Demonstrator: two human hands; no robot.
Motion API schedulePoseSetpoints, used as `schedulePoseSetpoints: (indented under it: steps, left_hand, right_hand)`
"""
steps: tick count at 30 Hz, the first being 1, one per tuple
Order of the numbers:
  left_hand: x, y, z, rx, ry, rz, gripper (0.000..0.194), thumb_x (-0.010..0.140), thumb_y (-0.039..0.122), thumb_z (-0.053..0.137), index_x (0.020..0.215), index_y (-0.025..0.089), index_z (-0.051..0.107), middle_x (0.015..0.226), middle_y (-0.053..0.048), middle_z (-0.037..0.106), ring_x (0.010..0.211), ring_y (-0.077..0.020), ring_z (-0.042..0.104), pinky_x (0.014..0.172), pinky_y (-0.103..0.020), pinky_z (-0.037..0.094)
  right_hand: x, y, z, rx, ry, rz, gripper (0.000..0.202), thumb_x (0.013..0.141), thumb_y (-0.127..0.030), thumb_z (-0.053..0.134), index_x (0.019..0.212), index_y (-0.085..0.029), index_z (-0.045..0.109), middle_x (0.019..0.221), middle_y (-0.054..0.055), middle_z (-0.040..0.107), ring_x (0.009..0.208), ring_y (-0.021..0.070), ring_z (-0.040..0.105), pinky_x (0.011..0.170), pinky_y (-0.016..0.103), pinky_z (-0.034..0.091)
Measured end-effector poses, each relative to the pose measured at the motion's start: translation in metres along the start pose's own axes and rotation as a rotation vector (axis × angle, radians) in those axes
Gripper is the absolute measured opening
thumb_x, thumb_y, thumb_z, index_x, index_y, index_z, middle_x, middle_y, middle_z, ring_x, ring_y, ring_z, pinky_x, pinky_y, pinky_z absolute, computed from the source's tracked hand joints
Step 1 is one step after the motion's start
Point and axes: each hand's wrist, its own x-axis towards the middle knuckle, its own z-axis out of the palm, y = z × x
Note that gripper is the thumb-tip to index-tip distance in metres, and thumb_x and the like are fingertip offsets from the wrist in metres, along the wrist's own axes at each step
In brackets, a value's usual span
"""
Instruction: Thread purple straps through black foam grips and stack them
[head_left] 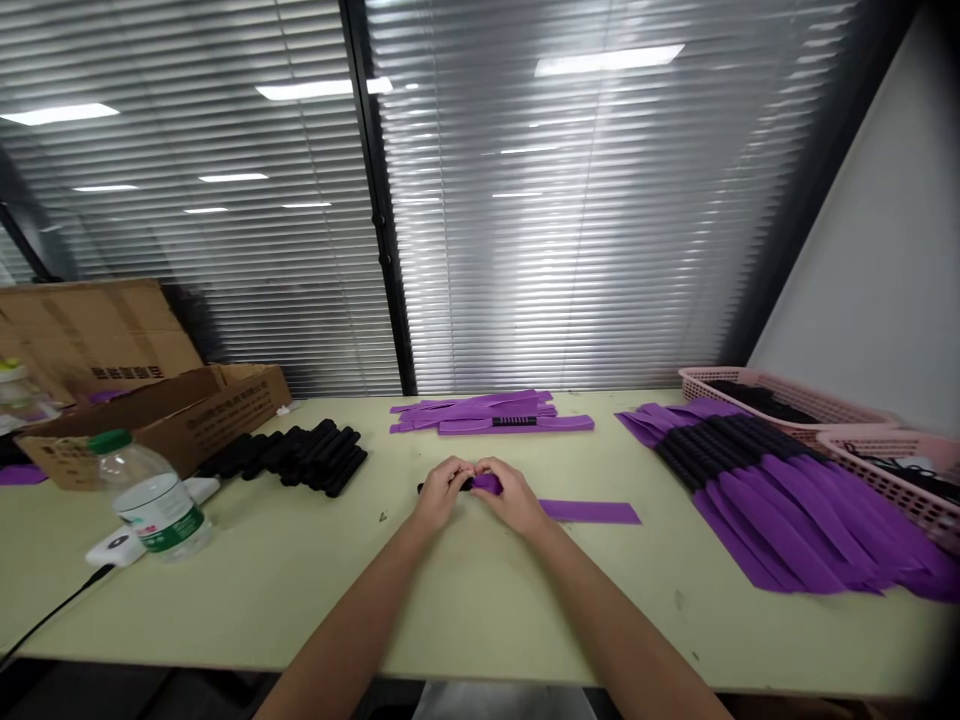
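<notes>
Assembly workshop: worktable (pixel 480 620) with stacked purple straps (pixel 787 500), parts baskets (pixel 787 395), cardboard box (pixel 172 415)

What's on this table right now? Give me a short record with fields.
left hand: grips the strap's black end
right hand: pinches the purple strap, which lies flat on the table
behind hands: small purple pile
right side: fanned purple straps with black bands, pink baskets
left side: black rolls, water bottle, cardboard box

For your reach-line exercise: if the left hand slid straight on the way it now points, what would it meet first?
The left hand points away and slightly right; it would probably first meet the flat purple strap pile by the blinds, though depth is unclear.
</notes>
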Motion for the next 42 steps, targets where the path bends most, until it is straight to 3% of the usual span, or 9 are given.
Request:
schedulePoseSetpoints:
  steps: [6,14,20,24,32,42]
  left_hand:
    - [-0.001,0.01,-0.002,-0.031,0.108,0.133,0.025,0.088,0.038,0.055,0.081,0.019,0.07,0.079,-0.006,0.067,0.078,-0.0181,0.06,0.075,-0.032,0.046]
    - [-0.002,0.031,-0.003,-0.101,0.266,0.357,0.015,0.086,0.029,0.061,0.081,0.02,0.072,0.074,-0.005,0.066,0.072,-0.0156,0.06,0.067,-0.031,0.05]
    - [-0.003,0.048,-0.007,-0.112,0.326,0.511,0.01,0.084,0.025,0.064,0.087,0.023,0.073,0.073,-0.003,0.067,0.07,-0.0148,0.06,0.065,-0.031,0.049]
    - [-0.003,0.054,-0.009,-0.116,0.328,0.597,0.009,0.083,0.026,0.065,0.089,0.025,0.072,0.074,-0.001,0.068,0.069,-0.0143,0.06,0.07,-0.033,0.049]
    - [-0.003,0.06,-0.012,-0.099,0.338,0.706,0.017,0.081,0.023,0.067,0.098,0.026,0.071,0.077,-0.001,0.068,0.073,-0.0153,0.059,0.067,-0.033,0.049]
    - [-0.003,0.065,-0.013,-0.086,0.342,0.73,0.022,0.08,0.02,0.068,0.101,0.025,0.071,0.076,-0.002,0.065,0.07,-0.0148,0.057,0.064,-0.033,0.048]
  right_hand:
    - [-0.001,-0.007,0.0,-0.034,0.078,-0.06,0.019,0.081,-0.027,0.065,0.097,-0.022,0.058,0.096,0.004,0.065,0.09,0.0194,0.059,0.082,0.033,0.047]
    - [-0.003,-0.022,-0.003,-0.086,0.238,-0.353,0.009,0.087,-0.026,0.059,0.095,-0.025,0.062,0.094,0.005,0.068,0.091,0.0195,0.062,0.082,0.037,0.05]
    - [-0.004,-0.03,-0.003,-0.11,0.34,-0.527,0.008,0.087,-0.019,0.06,0.093,-0.023,0.064,0.091,0.006,0.068,0.081,0.0162,0.062,0.071,0.034,0.052]
    - [-0.005,-0.033,0.0,-0.127,0.365,-0.563,0.008,0.087,-0.018,0.059,0.086,-0.024,0.064,0.081,0.003,0.067,0.072,0.0154,0.06,0.067,0.036,0.052]
    - [-0.008,-0.041,0.001,-0.142,0.429,-0.6,0.011,0.084,-0.015,0.063,0.082,-0.026,0.063,0.082,0.003,0.066,0.075,0.0153,0.056,0.065,0.033,0.051]
    - [-0.008,-0.041,0.004,-0.144,0.436,-0.663,0.02,0.08,-0.008,0.066,0.09,-0.025,0.062,0.084,0.003,0.066,0.077,0.0152,0.055,0.065,0.031,0.051]
